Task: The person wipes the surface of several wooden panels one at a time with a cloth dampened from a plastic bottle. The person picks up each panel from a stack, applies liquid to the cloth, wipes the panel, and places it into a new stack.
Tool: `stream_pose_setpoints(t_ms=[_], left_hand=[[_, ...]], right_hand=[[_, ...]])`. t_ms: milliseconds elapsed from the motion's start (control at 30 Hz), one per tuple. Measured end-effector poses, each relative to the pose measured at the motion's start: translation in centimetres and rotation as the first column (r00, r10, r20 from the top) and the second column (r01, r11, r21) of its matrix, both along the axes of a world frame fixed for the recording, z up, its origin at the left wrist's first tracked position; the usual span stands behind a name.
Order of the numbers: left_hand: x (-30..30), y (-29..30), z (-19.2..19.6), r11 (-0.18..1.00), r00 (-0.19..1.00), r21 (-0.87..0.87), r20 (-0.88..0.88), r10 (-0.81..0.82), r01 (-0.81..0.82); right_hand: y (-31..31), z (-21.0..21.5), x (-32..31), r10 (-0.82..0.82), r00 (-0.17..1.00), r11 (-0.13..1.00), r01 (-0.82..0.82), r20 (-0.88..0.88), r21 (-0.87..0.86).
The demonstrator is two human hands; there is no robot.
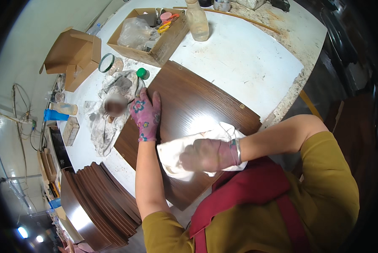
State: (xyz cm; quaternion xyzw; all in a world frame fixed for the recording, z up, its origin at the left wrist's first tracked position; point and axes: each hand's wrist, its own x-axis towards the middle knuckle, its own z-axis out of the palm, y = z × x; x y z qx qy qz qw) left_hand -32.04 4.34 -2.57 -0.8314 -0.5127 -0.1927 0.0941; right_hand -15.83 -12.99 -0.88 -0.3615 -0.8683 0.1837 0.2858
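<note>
A dark brown wood-grain board (184, 92) lies flat on the white table. My left hand (146, 114), in a purple flowered glove, rests on the board near its left edge, thumb apart from the fingers and nothing held. On the board's near part is a bunched white cloth (172, 158). My right hand (208, 155), gloved alike, presses down on this cloth with its fingers curled over it; motion smears the fingertips. Just left of my left hand, a stained grey-white rag (100, 133) lies crumpled, with a small round brown-topped container (115, 105) on it.
Beyond the board stand a cardboard box of tools and plastic (166, 52) and a cloudy bottle (197, 23). A green cap (142, 73), an open carton (73, 55) and a blue container (56, 115) are at left. Several brown boards (100, 206) are stacked at lower left.
</note>
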Motion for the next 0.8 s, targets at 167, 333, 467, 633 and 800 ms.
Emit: stream_pose_setpoints(t_ms=[167,333,467,633,800], left_hand=[[0.1,0.7,-0.4,0.996,0.998,-0.064,0.019,-0.059,0.060],[-1.8,1.9,-0.9,0.966,0.993,-0.258,-0.121,-0.008,-0.024],[-1.5,1.5,-1.3,0.975,0.989,-0.178,0.096,-0.116,0.132],[-0.6,1.1,-0.2,0.980,0.984,-0.146,0.136,-0.114,0.134],[0.8,0.7,0.4,0.981,0.999,-0.191,0.045,-0.024,0.032]], right_hand=[[11.3,-1.2,4.2,-0.413,0.910,0.911,0.413,-0.029,-0.009],[7.4,-1.8,-1.4,-0.291,0.948,0.937,0.256,0.129,0.238],[13.1,-2.8,3.4,-0.363,0.898,0.931,0.339,-0.249,-0.135],[18.6,1.3,14.9,-0.574,0.819,0.734,0.515,0.002,-0.442],[7.0,3.9,16.0,-0.355,0.911,0.891,0.398,0.210,-0.218]])
